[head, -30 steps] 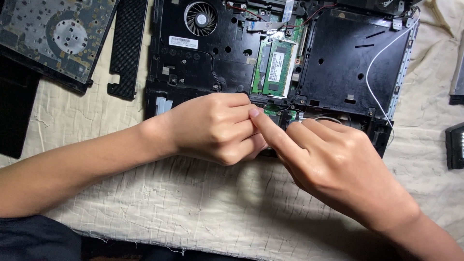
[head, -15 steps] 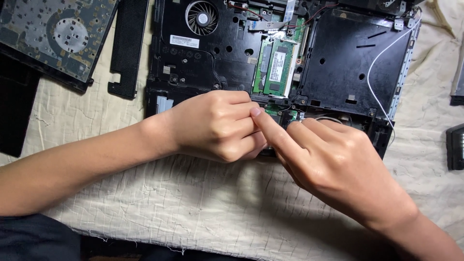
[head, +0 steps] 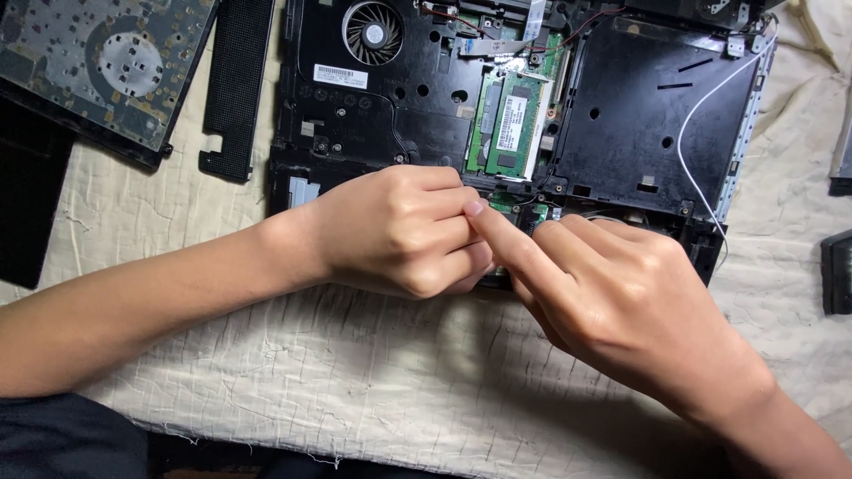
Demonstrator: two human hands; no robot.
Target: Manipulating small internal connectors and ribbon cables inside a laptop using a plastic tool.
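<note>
An opened laptop [head: 426, 115] lies underside up on a cream cloth [head: 355, 372]. The left hand [head: 399, 232] is curled into a loose fist at the laptop's near edge, fingers pressed together; whether they pinch anything is hidden. The right hand [head: 621, 310] points its forefinger at the left fingertips, touching them, seemingly over a small green board [head: 519, 206]. A memory module [head: 510, 124] sits just beyond.

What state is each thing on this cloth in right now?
Laptop base: opened, insides exposed.
Fan: uncovered.
Green memory module: seated in its slot.
White wire: loose across the base.
Left hand: curled, fingers pinched.
Right hand: forefinger extended to the left hand.
</note>
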